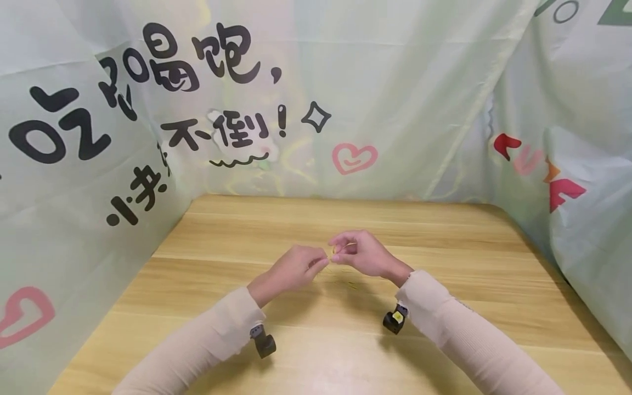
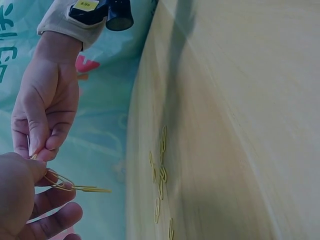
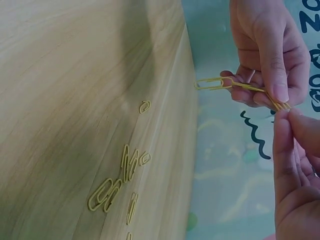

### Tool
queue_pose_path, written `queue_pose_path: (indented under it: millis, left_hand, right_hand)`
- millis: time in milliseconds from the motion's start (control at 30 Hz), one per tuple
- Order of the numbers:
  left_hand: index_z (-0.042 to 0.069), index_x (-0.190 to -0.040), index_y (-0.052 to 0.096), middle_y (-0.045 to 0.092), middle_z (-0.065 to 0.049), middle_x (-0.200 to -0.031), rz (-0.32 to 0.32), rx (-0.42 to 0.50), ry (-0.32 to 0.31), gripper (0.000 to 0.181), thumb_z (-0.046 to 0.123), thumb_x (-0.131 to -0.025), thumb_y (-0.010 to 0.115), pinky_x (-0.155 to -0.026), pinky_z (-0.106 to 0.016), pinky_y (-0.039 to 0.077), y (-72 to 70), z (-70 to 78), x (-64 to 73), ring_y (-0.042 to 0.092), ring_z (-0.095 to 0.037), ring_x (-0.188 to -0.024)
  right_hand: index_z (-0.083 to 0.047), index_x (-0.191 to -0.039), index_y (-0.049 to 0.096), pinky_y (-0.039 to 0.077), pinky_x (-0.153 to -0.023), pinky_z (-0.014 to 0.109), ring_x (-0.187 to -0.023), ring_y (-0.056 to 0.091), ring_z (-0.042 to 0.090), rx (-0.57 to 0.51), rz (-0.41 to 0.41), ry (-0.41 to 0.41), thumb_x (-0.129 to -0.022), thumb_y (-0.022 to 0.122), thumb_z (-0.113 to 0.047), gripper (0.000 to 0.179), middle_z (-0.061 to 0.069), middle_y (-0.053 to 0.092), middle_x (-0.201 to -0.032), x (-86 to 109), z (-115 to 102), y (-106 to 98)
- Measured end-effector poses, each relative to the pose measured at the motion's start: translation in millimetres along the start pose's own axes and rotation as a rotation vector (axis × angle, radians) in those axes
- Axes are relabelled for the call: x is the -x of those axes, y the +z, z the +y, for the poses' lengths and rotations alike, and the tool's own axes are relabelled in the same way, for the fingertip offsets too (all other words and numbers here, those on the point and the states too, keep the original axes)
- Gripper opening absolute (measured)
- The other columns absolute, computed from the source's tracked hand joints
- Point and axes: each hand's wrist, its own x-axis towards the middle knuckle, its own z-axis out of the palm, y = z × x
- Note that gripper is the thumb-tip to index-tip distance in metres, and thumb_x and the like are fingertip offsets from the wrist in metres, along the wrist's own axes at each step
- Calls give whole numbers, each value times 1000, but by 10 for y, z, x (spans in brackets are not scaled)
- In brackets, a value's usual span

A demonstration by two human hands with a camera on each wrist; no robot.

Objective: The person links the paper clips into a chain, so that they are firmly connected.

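Note:
My left hand (image 1: 293, 267) and right hand (image 1: 362, 253) meet above the table, fingertips almost touching. A short chain of yellow paper clips (image 3: 242, 86) is pinched between the left thumb and finger; its loose end sticks out past that hand. In the left wrist view the linked clips (image 2: 62, 182) lie beside the left fingers. The right thumb and finger pinch a yellow paper clip (image 3: 283, 106) where it meets the chain's end; fingertips cover much of that join. Below the hands, several loose yellow paper clips (image 3: 129, 165) lie scattered on the wood.
The light wooden table (image 1: 237, 230) spreads under both arms. Printed cloth (image 1: 306, 71) with black lettering and hearts hangs at the back and both sides. A small black camera (image 1: 264, 343) hangs below the left cuff, another camera (image 1: 394, 321) below the right.

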Motion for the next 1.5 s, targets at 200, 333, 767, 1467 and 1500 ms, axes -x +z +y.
queue_pose_path:
  millis: [200, 333, 767, 1467, 1500]
  left_hand:
    - [2, -90, 67, 54, 6, -65, -4, 14, -11, 17, 12, -98, 57, -59, -21, 47, 6, 28, 2, 47, -6, -57]
    - [4, -91, 67, 60, 5, -70, -10, 20, -50, 16, 14, -98, 56, -63, -22, 49, 0, 9, 28, 52, -6, -61]
    - [11, -85, 64, 66, 3, -77, -40, 20, -79, 14, 16, -97, 58, -60, -21, 49, 60, -67, 20, 55, -6, -61]
    - [2, -98, 62, 68, -4, -87, 5, 183, -149, 24, 19, -103, 46, -70, -28, 53, 79, -84, -7, 65, -17, -79]
    - [3, -95, 62, 68, -4, -86, 8, 186, -145, 24, 19, -103, 46, -70, -28, 53, 74, -82, -9, 65, -16, -79]
  right_hand:
    - [6, -105, 61, 57, -76, 37, -86, 68, 37, 3, 53, -28, -92, 61, 4, 14, 13, 59, -88, -10, 16, 9]
    - [2, -99, 63, 57, -71, 38, -79, 67, 32, 80, 90, -55, -92, 62, 0, 8, 9, 61, -82, -46, 1, 18]
    - [-1, -92, 64, 52, -58, 29, -63, 60, 12, 286, 121, -192, -92, 63, -4, 3, 0, 63, -76, -106, -89, 35]
    - [-1, -94, 65, 51, -60, 26, -63, 59, 11, 327, 96, -241, -92, 65, -6, 6, -1, 65, -78, -115, -129, 91]
    - [-1, -94, 65, 51, -60, 27, -64, 59, 13, 326, 95, -239, -92, 65, -6, 5, -1, 65, -78, -114, -130, 87]
